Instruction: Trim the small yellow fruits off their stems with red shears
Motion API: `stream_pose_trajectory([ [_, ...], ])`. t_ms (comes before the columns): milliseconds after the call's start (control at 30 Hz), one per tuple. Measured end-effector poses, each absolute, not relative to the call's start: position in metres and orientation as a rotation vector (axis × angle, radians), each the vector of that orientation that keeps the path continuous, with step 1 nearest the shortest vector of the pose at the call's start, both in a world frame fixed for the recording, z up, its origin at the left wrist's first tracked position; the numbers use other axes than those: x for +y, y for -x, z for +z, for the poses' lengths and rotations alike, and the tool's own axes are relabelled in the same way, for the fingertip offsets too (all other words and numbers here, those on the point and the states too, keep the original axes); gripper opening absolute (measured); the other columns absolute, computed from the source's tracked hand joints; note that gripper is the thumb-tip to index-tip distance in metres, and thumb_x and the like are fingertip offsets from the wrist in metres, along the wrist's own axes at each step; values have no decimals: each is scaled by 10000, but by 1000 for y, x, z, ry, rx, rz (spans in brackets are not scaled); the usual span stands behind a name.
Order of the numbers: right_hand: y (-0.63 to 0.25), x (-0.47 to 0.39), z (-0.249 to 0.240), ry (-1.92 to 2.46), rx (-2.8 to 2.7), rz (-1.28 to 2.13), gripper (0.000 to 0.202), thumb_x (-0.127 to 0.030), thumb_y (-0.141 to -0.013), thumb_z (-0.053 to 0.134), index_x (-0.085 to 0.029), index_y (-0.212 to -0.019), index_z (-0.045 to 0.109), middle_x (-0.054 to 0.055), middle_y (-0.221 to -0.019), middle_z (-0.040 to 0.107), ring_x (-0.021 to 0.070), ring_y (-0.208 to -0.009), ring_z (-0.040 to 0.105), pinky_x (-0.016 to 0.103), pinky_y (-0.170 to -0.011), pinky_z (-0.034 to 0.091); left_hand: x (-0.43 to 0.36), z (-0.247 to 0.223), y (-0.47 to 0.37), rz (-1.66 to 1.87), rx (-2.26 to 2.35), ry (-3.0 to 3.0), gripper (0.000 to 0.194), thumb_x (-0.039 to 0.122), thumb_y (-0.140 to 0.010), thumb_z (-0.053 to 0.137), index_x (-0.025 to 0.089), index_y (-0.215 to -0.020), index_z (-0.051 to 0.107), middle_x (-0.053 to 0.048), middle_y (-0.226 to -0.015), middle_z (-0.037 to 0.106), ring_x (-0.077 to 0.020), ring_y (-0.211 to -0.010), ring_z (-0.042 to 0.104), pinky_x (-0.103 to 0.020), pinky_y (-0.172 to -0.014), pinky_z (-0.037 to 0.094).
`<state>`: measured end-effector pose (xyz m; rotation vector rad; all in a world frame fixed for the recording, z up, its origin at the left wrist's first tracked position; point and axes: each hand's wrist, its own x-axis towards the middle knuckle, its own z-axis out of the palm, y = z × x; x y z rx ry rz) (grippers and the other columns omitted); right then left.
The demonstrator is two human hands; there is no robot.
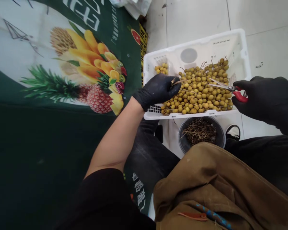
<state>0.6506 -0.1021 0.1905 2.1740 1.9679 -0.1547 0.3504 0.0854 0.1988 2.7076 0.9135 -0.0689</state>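
Observation:
A white plastic crate (196, 115) holds many round yellow-brown longans (201, 92), some still on thin stems. Over its left part, my left hand (159, 89), in a black glove, pinches a brown twig (179, 82). Red-handled scissors (240, 95) with slim blades are gripped in my gloved right hand (266, 99) at the crate's right end. Their blades are parted and point left over the fruit. A clear tub (168, 60) with a few longans sits in the crate's far left corner.
Below the crate's near edge stands a round dark bucket (182, 145) full of cut twigs. A green banner (38, 134) printed with fruit hangs along the left. Pale tiles (271, 48) cover the floor. At the top lies a white plastic bag (138, 8), near a yellow crate (143, 40).

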Motion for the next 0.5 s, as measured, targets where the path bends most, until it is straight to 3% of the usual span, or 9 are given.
stream_pose_trajectory([
  [333, -648, -96, 187, -2139, 1910, -516, 395, -401, -1089, 578, -216, -1334, 828, 199, -1049, 827, 373, -859, 754, 448, -740, 465, 84, 203, -351, 133, 909, -2683, 421, 499, -1148, 471, 237, -887, 672, -63, -757, 646, -258, -858, 682, -388, -901, 553],
  [500, -640, -91, 188, -2133, 1880, -606, 403, -389, -1111, 547, -197, -1343, 815, 215, -1135, 836, 361, -893, 759, 448, -772, 505, 85, 201, -352, 421, 915, -2652, 508, 605, -1155, 429, 276, -779, 520, -22, -664, 535, -221, -699, 586, -409, -785, 527],
])
